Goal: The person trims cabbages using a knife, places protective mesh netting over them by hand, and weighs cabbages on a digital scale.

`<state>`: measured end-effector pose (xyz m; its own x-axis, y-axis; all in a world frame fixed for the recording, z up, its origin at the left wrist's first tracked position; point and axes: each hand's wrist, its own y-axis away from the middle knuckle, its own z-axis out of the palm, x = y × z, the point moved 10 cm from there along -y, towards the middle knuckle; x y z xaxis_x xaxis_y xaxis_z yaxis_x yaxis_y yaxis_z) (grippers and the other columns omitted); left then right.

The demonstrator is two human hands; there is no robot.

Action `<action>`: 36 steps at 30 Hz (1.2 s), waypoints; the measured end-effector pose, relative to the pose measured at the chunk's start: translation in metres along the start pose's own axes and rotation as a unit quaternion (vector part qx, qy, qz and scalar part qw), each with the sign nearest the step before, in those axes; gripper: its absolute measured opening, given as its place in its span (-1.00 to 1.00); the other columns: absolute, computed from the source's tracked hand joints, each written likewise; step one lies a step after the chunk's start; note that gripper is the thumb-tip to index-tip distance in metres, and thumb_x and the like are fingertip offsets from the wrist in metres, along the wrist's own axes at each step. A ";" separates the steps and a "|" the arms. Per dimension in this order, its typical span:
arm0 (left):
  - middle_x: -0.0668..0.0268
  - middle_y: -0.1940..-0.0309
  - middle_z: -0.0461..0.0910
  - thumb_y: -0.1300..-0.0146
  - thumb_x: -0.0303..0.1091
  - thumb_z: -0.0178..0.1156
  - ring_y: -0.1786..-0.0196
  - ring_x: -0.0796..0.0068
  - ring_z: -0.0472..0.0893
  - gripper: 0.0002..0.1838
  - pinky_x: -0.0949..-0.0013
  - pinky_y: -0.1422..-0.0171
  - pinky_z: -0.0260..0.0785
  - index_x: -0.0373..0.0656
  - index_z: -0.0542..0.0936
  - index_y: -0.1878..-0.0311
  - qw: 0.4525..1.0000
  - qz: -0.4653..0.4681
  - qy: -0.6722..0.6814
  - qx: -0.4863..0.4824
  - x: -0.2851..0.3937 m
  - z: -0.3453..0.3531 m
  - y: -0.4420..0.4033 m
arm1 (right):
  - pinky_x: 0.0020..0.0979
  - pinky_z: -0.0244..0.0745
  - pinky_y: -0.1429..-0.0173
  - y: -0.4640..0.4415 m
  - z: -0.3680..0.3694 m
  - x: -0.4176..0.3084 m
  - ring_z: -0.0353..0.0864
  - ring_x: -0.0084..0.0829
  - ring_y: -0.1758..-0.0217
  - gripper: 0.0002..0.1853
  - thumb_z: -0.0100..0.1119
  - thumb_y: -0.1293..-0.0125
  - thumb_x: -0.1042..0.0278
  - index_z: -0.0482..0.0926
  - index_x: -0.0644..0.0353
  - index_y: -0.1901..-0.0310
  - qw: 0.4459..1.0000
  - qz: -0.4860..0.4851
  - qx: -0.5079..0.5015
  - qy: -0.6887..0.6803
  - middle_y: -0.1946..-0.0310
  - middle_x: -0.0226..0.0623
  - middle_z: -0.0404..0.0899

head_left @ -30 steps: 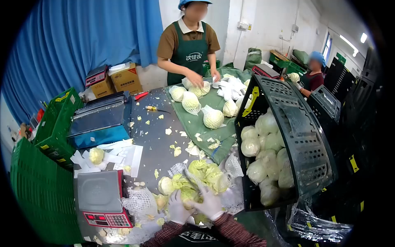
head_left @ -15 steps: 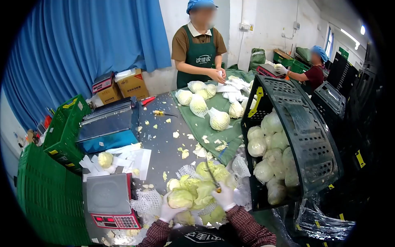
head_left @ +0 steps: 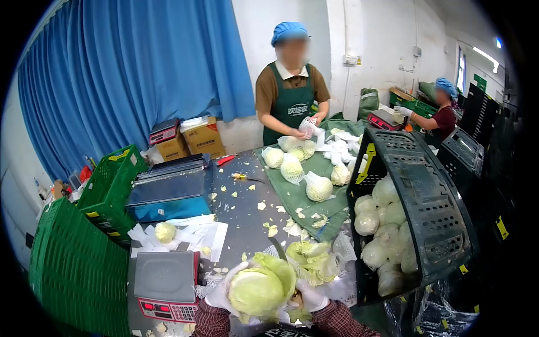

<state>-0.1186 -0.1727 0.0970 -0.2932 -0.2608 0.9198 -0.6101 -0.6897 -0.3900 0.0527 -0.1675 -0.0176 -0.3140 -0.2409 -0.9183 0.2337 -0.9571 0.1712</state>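
Note:
A pale green cabbage (head_left: 254, 293) with a loose outer leaf folding away on its right side is in front of me. My gloved left hand (head_left: 222, 291) is wrapped round its left side. On the right, my gloved right hand (head_left: 311, 296) grips a knife (head_left: 277, 247). Its dark blade rises behind the cabbage, and the handle is mostly hidden by the leaf and fingers. Torn-off leaves (head_left: 311, 261) lie on the table beyond my right hand, next to white foam netting (head_left: 343, 251).
A red scale (head_left: 166, 278) stands left, near stacked green crates (head_left: 62, 275). A tilted dark crate (head_left: 435, 208) of wrapped cabbages stands right. Netted cabbages (head_left: 319, 188) lie on green cloth. Across the table, a co-worker (head_left: 292, 101) handles netting; another person (head_left: 441, 115) works behind.
The cabbage is raised and turned, its outer leaf now pulled away. The knife has moved behind it. The co-worker's hands have moved to a netted cabbage. My view has shifted.

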 end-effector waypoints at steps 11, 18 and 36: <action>0.13 -0.38 0.19 0.18 0.05 0.52 -0.37 0.22 0.28 0.17 0.15 -0.40 0.23 -0.26 0.07 -0.41 0.843 -0.230 0.453 0.176 -0.145 0.024 0.042 | -0.27 0.07 -0.45 0.033 0.020 -0.074 0.18 -0.29 -0.43 -0.20 0.47 0.00 0.34 0.30 0.31 -0.30 0.956 -0.186 -0.061 0.221 -0.31 -0.10 0.31; 0.23 -0.19 0.39 0.08 -0.27 0.51 -0.20 0.31 0.45 -0.04 0.29 -0.30 0.34 -0.25 0.16 -0.36 0.909 -0.195 0.277 0.242 -0.142 0.011 0.036 | -0.57 0.47 0.32 0.047 -0.044 -0.063 0.61 -0.52 0.41 -0.87 0.29 -0.08 0.56 0.53 0.28 0.33 0.995 -0.036 0.086 0.040 0.42 -0.27 0.63; -0.09 -0.23 0.24 0.38 -0.13 0.60 -0.29 -0.05 0.29 0.22 0.13 -0.36 0.20 -0.30 0.08 -0.36 0.880 -0.229 -0.346 0.231 -0.174 0.021 0.055 | -0.33 0.53 0.37 0.069 -0.004 0.041 0.64 -0.23 0.31 -0.37 0.13 -0.29 0.17 0.22 0.22 -0.33 0.757 -0.192 0.054 0.623 0.13 -0.13 0.60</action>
<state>-0.0861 -0.1794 -0.0838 0.5220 -0.1230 0.8440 -0.1369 -0.9888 -0.0594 0.0597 -0.2424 -0.0454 0.7870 0.3315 -0.5204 0.2471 -0.9421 -0.2265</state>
